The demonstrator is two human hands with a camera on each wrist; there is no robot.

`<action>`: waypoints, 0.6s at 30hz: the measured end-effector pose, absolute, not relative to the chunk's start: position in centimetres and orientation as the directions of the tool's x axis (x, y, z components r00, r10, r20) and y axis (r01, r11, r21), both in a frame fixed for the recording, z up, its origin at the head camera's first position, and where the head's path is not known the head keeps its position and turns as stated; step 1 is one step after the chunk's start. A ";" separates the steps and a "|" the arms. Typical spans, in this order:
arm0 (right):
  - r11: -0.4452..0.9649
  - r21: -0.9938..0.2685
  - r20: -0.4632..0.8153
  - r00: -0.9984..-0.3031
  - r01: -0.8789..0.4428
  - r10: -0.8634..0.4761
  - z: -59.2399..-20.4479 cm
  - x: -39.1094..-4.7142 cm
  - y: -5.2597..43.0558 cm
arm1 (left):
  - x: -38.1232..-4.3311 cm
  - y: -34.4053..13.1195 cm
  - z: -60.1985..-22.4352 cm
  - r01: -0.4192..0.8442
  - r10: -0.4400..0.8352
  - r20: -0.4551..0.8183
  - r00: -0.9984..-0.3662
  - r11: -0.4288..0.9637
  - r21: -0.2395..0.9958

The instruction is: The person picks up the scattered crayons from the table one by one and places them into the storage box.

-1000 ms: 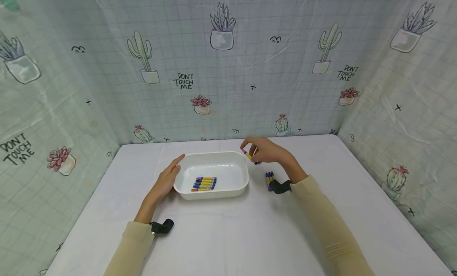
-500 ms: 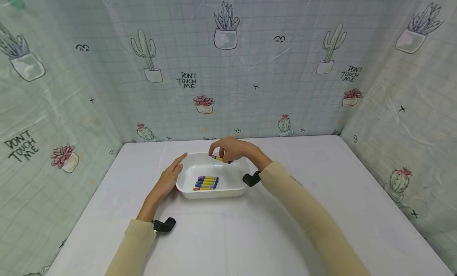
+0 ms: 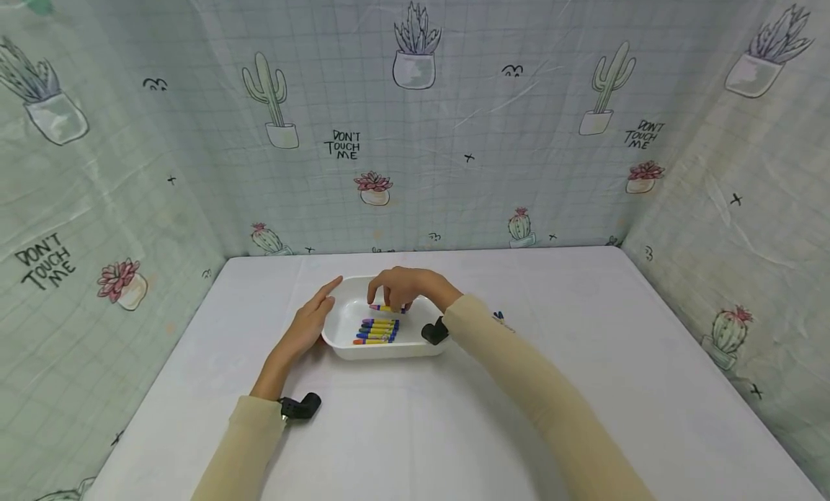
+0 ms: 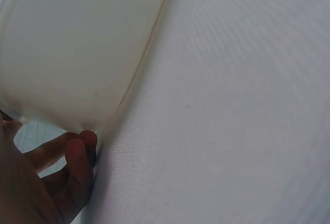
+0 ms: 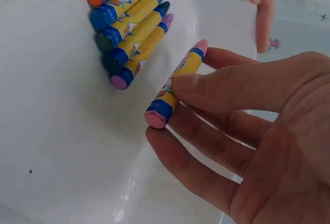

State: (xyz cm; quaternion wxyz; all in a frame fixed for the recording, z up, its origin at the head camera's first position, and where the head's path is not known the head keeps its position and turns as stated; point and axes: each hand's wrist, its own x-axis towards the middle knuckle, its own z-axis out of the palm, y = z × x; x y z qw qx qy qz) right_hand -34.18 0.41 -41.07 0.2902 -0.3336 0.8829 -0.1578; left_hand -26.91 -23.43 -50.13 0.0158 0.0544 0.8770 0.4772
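Note:
Between thumb and fingers of my right hand (image 3: pixel 403 286) is a pink crayon (image 5: pixel 178 84) in a yellow and blue wrapper. The right hand holds it above the inside of a white tray (image 3: pixel 350 288), just beyond a row of several crayons (image 3: pixel 378 331) lying side by side on the tray floor. Orange, blue, dark and purple ends show in the right wrist view. My left hand (image 3: pixel 308 326) grips the tray's left end, thumb over the rim and curled fingers (image 4: pixel 80 165) against the outer wall.
More crayons (image 3: pixel 499 316) lie on the white tabletop (image 3: pixel 402 429) right of the tray, mostly hidden behind the right sleeve (image 3: pixel 519 378). A cactus-print cloth (image 3: pixel 421 162) stands behind and on both sides of the table.
My right hand has carried the pink crayon leftward from beside the tray, over its right rim, and lowered it toward the row. The left hand stays at the tray's left end.

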 end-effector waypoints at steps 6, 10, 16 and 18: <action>0.748 -0.442 -0.437 -0.610 -0.494 -0.661 -41.3 -34.4 -0.6 | -27.0 -23.4 -50.2 0.085 0.119 0.025 -0.993 0.536 0.840; 0.766 -0.429 -0.466 -0.609 -0.479 -0.642 -41.7 -34.8 -1.1 | -27.0 -23.4 -50.1 0.085 0.116 0.026 -0.993 0.536 0.840; 0.792 -0.427 -0.488 -0.626 -0.437 -0.608 -42.2 -34.9 -1.2 | -27.0 -23.4 -50.2 0.080 0.115 0.021 -0.993 0.536 0.840; 0.795 -0.426 -0.490 -0.629 -0.431 -0.604 -42.3 -35.0 -1.2 | -27.0 -23.4 -50.2 0.082 0.116 0.023 -0.993 0.538 0.839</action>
